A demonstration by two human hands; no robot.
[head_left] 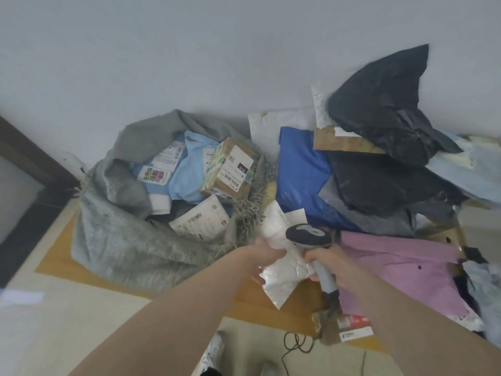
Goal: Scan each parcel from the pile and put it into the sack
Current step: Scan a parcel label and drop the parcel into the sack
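A white padded parcel hangs in the middle of the view, and my left hand grips its left edge. My right hand holds the handle of a grey barcode scanner, whose dark head sits over the parcel's upper part. To the left lies the open grey woven sack, with a cardboard box, light blue bags and labelled parcels inside. The pile of parcels spreads out to the right: blue, black, grey and pink bags.
A pink bag lies just under my right forearm. A small box with a red label sits near the scanner's cable. The white wall rises behind, a dark door frame stands at left, and my shoe shows below.
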